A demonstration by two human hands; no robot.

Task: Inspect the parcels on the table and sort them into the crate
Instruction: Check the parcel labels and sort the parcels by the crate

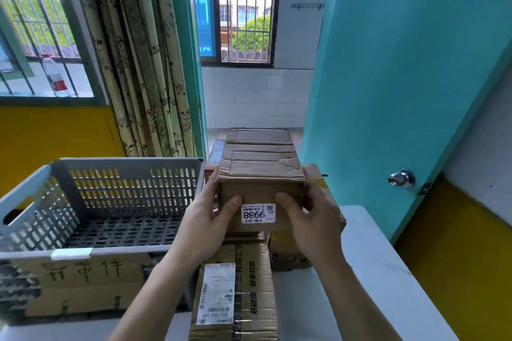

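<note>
Nearest the camera, two bare forearms reach forward over a long cardboard parcel point(235, 293) that lies flat on the white tabletop point(374, 271), a printed shipping label on its upper face. Above and beyond it, a brown cardboard box point(260, 174) is held off the tabletop between both hands. The left hand point(207, 219) is clamped on the box's left side, its thumb pressed on the near face just left of a white sticker point(258, 213) on which large digits are printed. The right hand point(310, 219) is clamped on the right side, its thumb pressed on the same face just right of the sticker. The fingers of both hands are wrapped round the far sides and are mostly hidden. The box's top is creased and torn near its right edge.

Just below and right of the right hand, another cardboard parcel point(291, 252) is partly hidden by the held box. Behind the grip, further parcels point(219, 152) are stacked, only their edges being seen.

Left of the left hand, a grey perforated plastic crate point(83, 202) stands on the tabletop, a cardboard sign point(83, 285) with handwritten characters fixed to its near wall. Farther left, a plastic bottle point(55, 76) stands behind a barred window. To the right of the grip, a teal door point(388, 91) with a metal knob point(401, 178) is seen.
</note>
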